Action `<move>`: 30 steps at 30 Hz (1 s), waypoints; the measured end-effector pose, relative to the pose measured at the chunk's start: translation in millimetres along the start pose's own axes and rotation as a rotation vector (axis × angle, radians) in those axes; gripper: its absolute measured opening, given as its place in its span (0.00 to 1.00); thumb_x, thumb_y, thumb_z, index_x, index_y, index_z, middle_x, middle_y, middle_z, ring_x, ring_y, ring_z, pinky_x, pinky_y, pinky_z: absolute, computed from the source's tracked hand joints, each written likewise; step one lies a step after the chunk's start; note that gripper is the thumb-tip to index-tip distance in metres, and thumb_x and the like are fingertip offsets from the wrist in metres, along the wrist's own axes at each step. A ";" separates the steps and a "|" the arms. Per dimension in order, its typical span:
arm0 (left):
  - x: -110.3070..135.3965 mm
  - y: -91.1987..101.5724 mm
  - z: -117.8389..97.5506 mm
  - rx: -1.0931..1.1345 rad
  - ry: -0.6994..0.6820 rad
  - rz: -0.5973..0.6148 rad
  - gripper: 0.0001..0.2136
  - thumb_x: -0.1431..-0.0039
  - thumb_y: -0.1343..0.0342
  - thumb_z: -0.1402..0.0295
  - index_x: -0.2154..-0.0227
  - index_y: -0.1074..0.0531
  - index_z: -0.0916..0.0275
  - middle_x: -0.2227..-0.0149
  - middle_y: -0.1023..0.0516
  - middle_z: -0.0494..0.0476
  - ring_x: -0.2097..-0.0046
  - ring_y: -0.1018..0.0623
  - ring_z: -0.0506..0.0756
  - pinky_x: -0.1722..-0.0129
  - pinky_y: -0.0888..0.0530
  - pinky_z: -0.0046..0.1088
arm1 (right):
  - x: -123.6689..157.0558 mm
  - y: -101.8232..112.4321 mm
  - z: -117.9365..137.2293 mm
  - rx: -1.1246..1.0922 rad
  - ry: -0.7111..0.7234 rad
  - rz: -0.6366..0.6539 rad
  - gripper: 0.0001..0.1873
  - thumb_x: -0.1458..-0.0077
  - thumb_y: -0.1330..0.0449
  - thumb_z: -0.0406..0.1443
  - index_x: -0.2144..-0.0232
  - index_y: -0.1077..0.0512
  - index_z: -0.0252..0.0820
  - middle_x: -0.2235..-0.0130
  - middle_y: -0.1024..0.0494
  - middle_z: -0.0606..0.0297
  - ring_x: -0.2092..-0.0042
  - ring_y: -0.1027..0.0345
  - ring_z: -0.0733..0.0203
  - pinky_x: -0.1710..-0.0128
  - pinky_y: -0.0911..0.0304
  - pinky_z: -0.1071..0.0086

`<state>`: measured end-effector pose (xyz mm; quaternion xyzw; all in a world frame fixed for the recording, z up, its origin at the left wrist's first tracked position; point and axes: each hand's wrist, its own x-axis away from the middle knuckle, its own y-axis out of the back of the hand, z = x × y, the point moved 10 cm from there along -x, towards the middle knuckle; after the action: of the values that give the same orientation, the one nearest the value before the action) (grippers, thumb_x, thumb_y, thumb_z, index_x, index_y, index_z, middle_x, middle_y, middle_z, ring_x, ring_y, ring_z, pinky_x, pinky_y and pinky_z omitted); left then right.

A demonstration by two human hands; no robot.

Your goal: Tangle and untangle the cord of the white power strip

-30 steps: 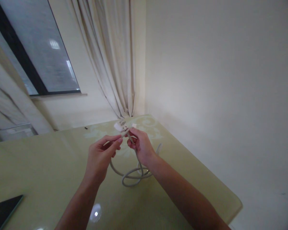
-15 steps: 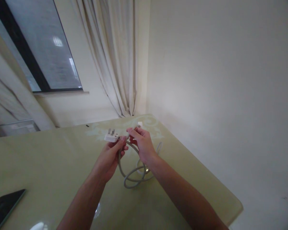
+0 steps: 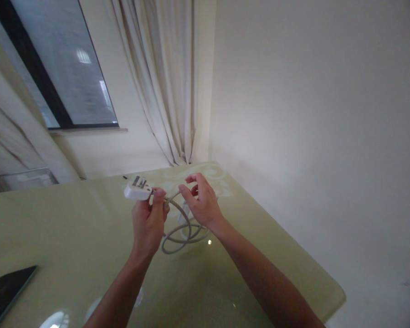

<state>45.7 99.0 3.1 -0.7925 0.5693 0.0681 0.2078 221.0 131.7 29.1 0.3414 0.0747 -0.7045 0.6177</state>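
Note:
My left hand [image 3: 150,214] is closed round a grey power cord [image 3: 182,243] just behind its white plug [image 3: 136,192]. The plug's metal pins point up, and it juts out to the left of the fingers. Loops of the cord hang below and between my hands, over the table. My right hand [image 3: 201,200] is beside the cord with thumb and fingers apart. A stretch of cord reaches its thumb, without a visible grip round it. Below the right fingers a pale, blurred piece [image 3: 183,212], perhaps the cord's other end, shows among the loops.
A glossy yellow-green table [image 3: 71,237] lies beneath my hands. A dark flat device [image 3: 8,291] rests at its left front. A tiny dark object [image 3: 125,177] lies near the far edge. Curtains [image 3: 167,82] and a window stand behind; a bare wall [image 3: 310,114] borders the right.
My left hand has moved left with the plug, away from the right hand. The right fingers have opened from their pinch on the cord, and the loops have shifted left.

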 end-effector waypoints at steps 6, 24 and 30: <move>-4.4 14.1 -15.2 0.196 -0.047 -0.095 0.19 0.44 0.31 0.52 0.70 0.28 0.62 0.77 0.36 0.43 0.81 0.40 0.42 0.85 0.43 0.17 | 7.5 -25.1 23.1 -0.035 0.178 0.286 0.24 0.37 0.36 0.48 0.43 0.29 0.45 0.47 0.21 0.58 0.47 0.28 0.54 0.44 0.35 0.58; -7.3 9.1 -24.4 0.321 0.095 -0.033 0.15 0.45 0.29 0.57 0.68 0.25 0.63 0.78 0.39 0.42 0.81 0.43 0.42 0.85 0.45 0.15 | 2.1 -34.1 -16.4 -0.580 -0.132 0.140 0.19 0.48 0.28 0.41 0.56 0.29 0.47 0.65 0.23 0.69 0.62 0.25 0.61 0.62 0.28 0.68; -8.0 4.0 -9.7 0.385 0.192 0.016 0.14 0.44 0.30 0.58 0.68 0.26 0.63 0.77 0.41 0.42 0.81 0.45 0.42 0.86 0.46 0.15 | 5.2 -36.3 -23.1 -0.623 -0.177 0.101 0.13 0.48 0.29 0.41 0.63 0.27 0.44 0.66 0.21 0.68 0.64 0.22 0.60 0.64 0.28 0.68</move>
<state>38.0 101.1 13.7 -0.7366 0.5951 -0.1159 0.2997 196.5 147.8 -2.9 0.0765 0.2158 -0.6432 0.7306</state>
